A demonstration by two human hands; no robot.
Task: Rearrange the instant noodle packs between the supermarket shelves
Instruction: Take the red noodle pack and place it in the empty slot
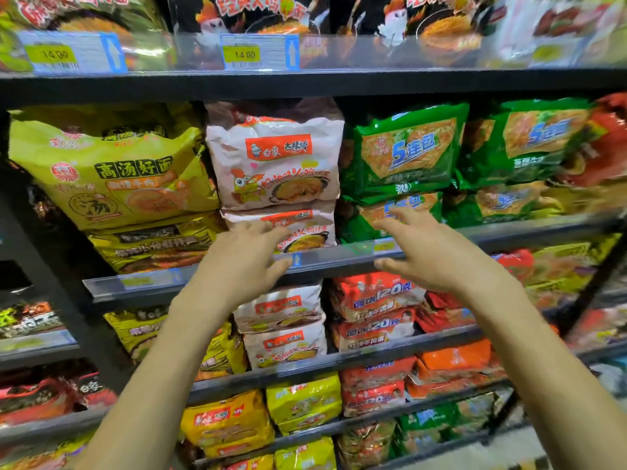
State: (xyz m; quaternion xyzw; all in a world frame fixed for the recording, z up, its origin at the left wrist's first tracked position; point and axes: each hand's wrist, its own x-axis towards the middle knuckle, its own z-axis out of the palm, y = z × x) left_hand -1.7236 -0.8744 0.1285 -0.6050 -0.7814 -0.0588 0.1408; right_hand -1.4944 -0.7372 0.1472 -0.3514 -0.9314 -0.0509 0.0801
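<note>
Both of your hands are raised in front of the middle shelf (339, 262), and both are empty. Your left hand (242, 262) has its grip spread, fingers loosely apart and pointing to the right, with the fingertips over the clear price rail at the shelf edge. Your right hand (432, 256) is also spread, the fingers pointing up and to the left, just in front of the lower green pack (400, 212). From this view I cannot tell if either hand touches a pack or the rail.

Between your hands, on the middle shelf, stand two pale pink noodle packs. The upper pink pack (276, 157) sits on top of the lower pink pack (298, 228), and your left fingertips are just beside the lower one. To the left of them is a stack of yellow packs (112, 171), with the large top one tilted. To the right are the green packs (407, 150), also stacked, and a second green stack (529, 144) further right.

On the shelf below, between your forearms, two more pink packs (281, 323) of the same kind are stacked, beside orange-red packs (376, 310) on the right. Lower shelves hold yellow, orange and green packs. The top shelf carries black packs (271, 15) and a yellow price tag (244, 54) reading 14.00. The edges of the picture are blurred.
</note>
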